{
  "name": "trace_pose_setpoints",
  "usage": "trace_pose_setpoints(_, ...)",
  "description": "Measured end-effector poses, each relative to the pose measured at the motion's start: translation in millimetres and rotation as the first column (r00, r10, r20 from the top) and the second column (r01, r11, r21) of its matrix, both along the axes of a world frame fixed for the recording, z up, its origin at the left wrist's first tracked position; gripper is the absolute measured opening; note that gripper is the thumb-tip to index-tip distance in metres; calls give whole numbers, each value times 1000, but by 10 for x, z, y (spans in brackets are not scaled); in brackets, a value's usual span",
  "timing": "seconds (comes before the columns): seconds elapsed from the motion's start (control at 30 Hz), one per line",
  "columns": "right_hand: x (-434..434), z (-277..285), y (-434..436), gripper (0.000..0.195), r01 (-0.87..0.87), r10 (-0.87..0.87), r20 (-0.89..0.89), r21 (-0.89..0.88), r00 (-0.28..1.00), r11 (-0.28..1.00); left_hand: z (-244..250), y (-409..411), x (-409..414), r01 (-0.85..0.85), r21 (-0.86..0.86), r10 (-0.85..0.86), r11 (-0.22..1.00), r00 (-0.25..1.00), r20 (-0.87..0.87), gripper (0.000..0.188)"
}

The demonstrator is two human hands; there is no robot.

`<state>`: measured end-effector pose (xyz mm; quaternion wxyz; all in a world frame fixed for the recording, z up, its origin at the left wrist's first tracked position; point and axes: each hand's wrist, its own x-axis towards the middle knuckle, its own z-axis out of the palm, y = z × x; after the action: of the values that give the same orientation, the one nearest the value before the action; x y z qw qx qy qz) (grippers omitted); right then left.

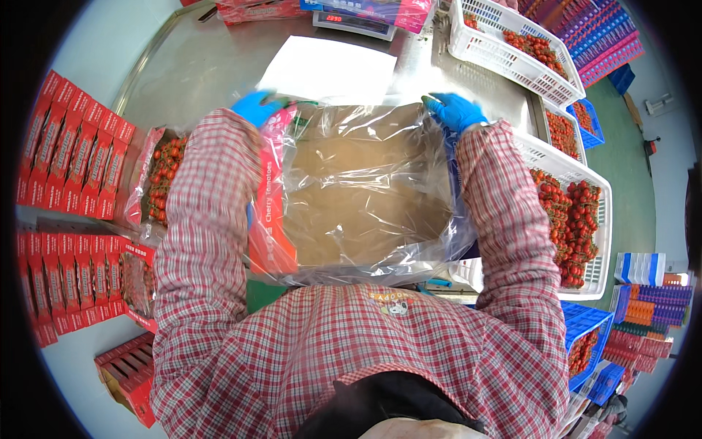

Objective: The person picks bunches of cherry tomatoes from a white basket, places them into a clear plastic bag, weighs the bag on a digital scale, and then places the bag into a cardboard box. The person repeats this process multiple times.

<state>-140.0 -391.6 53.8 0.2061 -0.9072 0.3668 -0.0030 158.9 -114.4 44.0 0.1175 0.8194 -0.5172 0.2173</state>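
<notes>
In front of my body lies an open cardboard box (pixel 272 219) for cherry tomatoes, with a pink-red side at left and a blue side at right. A clear plastic liner (pixel 364 178) spreads inside it and hangs over its edges; brown cardboard shows through. My left hand (pixel 259 108), in a blue glove, is at the far left corner, fingers curled at the liner's edge. At the far right corner my right hand (pixel 455 110), also gloved in blue, touches the rim; its grip is partly blurred. A white sheet (pixel 329 68) lies flat just beyond the box.
A digital scale (pixel 354 26) carrying a printed box stands at the back. White crates (pixel 600 236) of tomatoes on the vine line the right. At left are a filled tomato box (pixel 143 175) and stacked red cartons (pixel 71 148). The metal table (pixel 186 71) has a raised edge.
</notes>
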Motion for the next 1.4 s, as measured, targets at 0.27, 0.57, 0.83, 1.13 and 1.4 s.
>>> trace_pose_setpoints(0.27,-308,-200,-271,44,330,-352,123,170,928,929,-7,17,263,-231,511,540,828,574,-615,41)
trace_pose_setpoints(0.57,-1596,548,1725,44,-819,792,208,147,574,555,591,1545,-1947,845,313,-472,433,509,-720,39)
trace_pose_setpoints(0.83,-2224,-154,2124,22,-317,377,-52,-651,925,690,-95,2017,-1890,580,269,-626,769,768,134,28)
trace_pose_setpoints(1.13,-2174,-241,2352,33,-467,335,-350,-428,875,774,-306,2003,-1756,143,510,-115,849,990,-85,34)
trace_pose_setpoints(1.4,-409,67,1263,39,-384,370,-111,-146,922,912,70,530,-1891,433,178,-317,884,833,-454,39)
